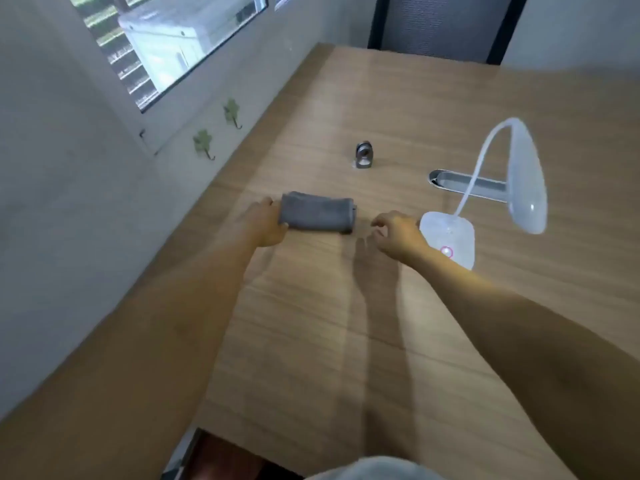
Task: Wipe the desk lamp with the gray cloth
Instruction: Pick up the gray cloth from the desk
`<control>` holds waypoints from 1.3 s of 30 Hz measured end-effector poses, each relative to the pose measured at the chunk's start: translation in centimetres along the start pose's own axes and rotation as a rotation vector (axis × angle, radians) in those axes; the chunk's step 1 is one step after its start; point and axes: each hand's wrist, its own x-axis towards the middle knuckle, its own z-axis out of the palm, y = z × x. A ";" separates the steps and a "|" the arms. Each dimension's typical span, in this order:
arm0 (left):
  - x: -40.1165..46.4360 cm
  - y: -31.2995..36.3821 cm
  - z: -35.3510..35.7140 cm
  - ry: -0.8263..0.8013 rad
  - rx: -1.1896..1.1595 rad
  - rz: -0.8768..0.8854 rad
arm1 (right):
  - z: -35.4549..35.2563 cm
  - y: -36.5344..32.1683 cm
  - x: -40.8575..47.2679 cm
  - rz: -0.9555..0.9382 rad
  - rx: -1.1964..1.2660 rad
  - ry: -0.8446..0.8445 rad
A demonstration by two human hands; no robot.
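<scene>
Pickup step, wiping not begun. Folded gray cloth (317, 213) flat on desk (381, 98), nine o'clock of desk lamp (485, 199). Left hand (266, 223) touching cloth's left end — grip unclear. Right hand (398, 233) loosely curled, empty, between cloth and lamp base. Next: firm pinch, lift, carry toward three o'clock.

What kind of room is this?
Probably a small study or home office. There is a wooden desk pushed against a wall, a white desk lamp on it, and a dark chair back at the far end, with a window beside it.
</scene>
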 end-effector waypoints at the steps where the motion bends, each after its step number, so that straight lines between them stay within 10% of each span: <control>1: 0.1 -0.4 0.0 0.022 0.004 0.033 | 0.5 -0.5 0.5 -0.038 -0.015 0.004; 9: 2.6 -1.7 1.8 0.081 -0.043 0.216 | 3.4 -1.3 4.0 -0.235 -0.286 -0.115; 24: 4.4 -1.4 1.8 0.194 -0.227 0.169 | 2.9 -2.3 4.6 -0.141 0.158 0.035; 39: 0.7 5.2 -2.7 -0.228 -1.108 -0.172 | -3.0 0.4 -2.2 0.606 1.191 0.175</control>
